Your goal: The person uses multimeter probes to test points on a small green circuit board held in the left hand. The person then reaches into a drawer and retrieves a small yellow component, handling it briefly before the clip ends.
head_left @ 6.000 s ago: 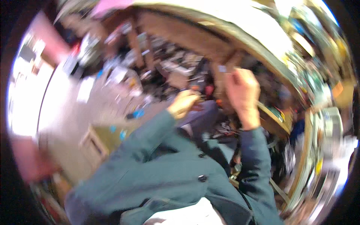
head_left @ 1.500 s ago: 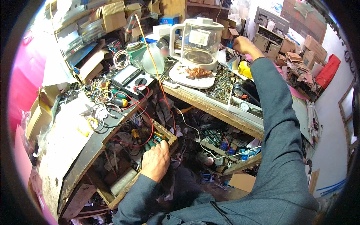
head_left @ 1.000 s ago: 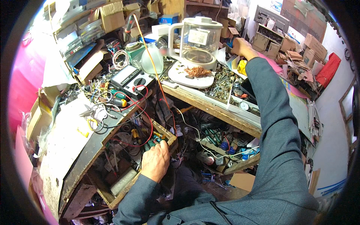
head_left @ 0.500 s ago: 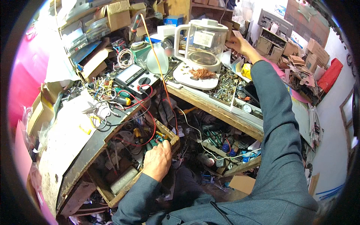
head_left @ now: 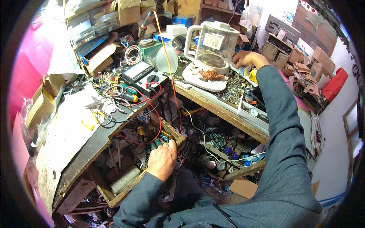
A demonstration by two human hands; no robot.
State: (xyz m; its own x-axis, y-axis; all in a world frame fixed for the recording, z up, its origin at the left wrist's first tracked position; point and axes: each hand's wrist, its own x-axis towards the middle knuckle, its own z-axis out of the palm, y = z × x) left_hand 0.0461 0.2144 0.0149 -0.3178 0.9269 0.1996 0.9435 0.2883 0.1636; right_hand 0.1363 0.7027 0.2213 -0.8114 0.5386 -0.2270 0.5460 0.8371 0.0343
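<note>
My left hand (head_left: 162, 159) is closed over the rim of an open wooden drawer (head_left: 125, 197), which holds screwdrivers and a grey cylinder (head_left: 126, 179). Farther off on the right, my right hand (head_left: 249, 59) bends down among papers beside a glass jug (head_left: 213, 43) with a white handle. Its fingers look drawn together; their tips and anything between them are hidden. The jug stands on a white base (head_left: 201, 79), where a tangle of copper wire (head_left: 211, 75) lies. Next to that base is a tray of loose screws (head_left: 232, 89).
A multimeter (head_left: 144, 79) with red and black leads sits on the left bench near pliers (head_left: 93, 103). An orange cord (head_left: 173, 85) hangs between the benches. Below, a second drawer (head_left: 243, 170) holds assorted parts. Cardboard boxes (head_left: 128, 11) are stacked at the back.
My right hand has moved down and nearer, from beside the jug's upper part to the papers by its base. My left hand stays on the drawer rim. The view has shifted slightly.
</note>
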